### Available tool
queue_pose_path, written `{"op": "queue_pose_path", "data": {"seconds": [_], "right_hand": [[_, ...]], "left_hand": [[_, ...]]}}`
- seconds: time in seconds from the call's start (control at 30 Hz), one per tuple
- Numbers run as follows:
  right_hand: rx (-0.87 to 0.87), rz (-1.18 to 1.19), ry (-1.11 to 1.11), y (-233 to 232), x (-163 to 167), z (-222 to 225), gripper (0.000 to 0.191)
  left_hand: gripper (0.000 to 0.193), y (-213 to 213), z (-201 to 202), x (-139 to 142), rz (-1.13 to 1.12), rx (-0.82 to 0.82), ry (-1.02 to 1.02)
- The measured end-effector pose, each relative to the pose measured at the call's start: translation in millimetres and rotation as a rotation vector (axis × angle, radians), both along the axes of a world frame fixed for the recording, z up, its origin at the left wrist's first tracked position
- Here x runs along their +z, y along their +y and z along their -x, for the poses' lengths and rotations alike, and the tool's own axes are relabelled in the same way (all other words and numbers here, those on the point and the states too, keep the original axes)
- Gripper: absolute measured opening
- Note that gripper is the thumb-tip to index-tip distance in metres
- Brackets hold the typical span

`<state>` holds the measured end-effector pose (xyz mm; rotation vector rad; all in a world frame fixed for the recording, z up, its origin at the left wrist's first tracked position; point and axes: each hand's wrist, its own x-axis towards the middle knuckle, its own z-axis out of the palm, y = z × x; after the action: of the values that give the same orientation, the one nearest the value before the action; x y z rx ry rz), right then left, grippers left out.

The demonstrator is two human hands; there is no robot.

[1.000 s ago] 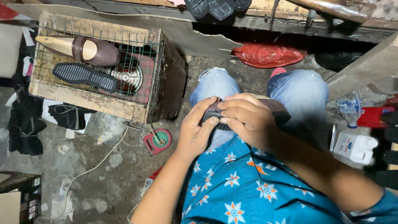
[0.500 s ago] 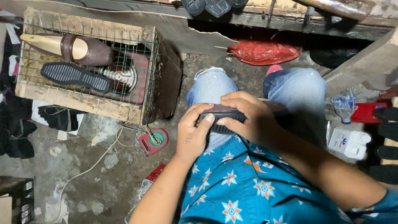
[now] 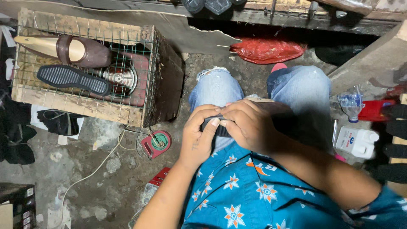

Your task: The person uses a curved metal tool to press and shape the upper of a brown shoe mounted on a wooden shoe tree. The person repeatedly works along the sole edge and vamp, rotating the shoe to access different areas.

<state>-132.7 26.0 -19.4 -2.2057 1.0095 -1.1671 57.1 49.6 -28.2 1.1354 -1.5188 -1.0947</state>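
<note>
I sit with my jeans-clad knees apart over a rough floor. Both hands press on a dark shoe [image 3: 277, 113] lying across my lap. My left hand [image 3: 202, 135] grips its near end, thumb pushing on the ribbed black sole edge [image 3: 213, 126]. My right hand [image 3: 250, 125] covers the middle of the shoe, fingers curled over it. Most of the shoe is hidden under my hands.
A wooden crate topped with wire mesh [image 3: 85, 68] stands at the left, carrying a brown shoe on a last [image 3: 72, 48] and a black sole [image 3: 72, 79]. A red wired device [image 3: 157, 144] lies on the floor. A red bag [image 3: 267, 49], a white bottle [image 3: 356, 142] and a clear bottle [image 3: 351, 101] are nearby.
My hands stay clamped on the shoe. My left thumb has shifted along the sole edge, and the view has moved a little to the left.
</note>
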Motion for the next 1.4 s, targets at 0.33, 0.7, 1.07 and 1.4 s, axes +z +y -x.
{"op": "queue_pose_path", "data": {"seconds": [0.33, 0.7, 1.07, 1.4], "right_hand": [[0.041, -0.217, 0.004, 5.6, 1.6, 14.9, 0.042], [-0.038, -0.063, -0.062, 10.5, -19.8, 13.6, 0.021], [-0.038, -0.301, -0.042, 6.3, -0.4, 19.3, 0.034], [-0.103, -0.141, -0.030, 15.8, -15.3, 30.3, 0.024]], "left_hand": [[0.012, -0.8, 1.5, 4.6, 0.008, 0.021, -0.015], [0.022, 3.0, 7.4, 7.0, 0.075, -0.014, -0.159], [0.014, -8.6, -0.9, -3.9, -0.033, -0.052, -0.060], [0.014, -12.7, -1.3, -10.5, -0.053, -0.057, -0.097]]}}
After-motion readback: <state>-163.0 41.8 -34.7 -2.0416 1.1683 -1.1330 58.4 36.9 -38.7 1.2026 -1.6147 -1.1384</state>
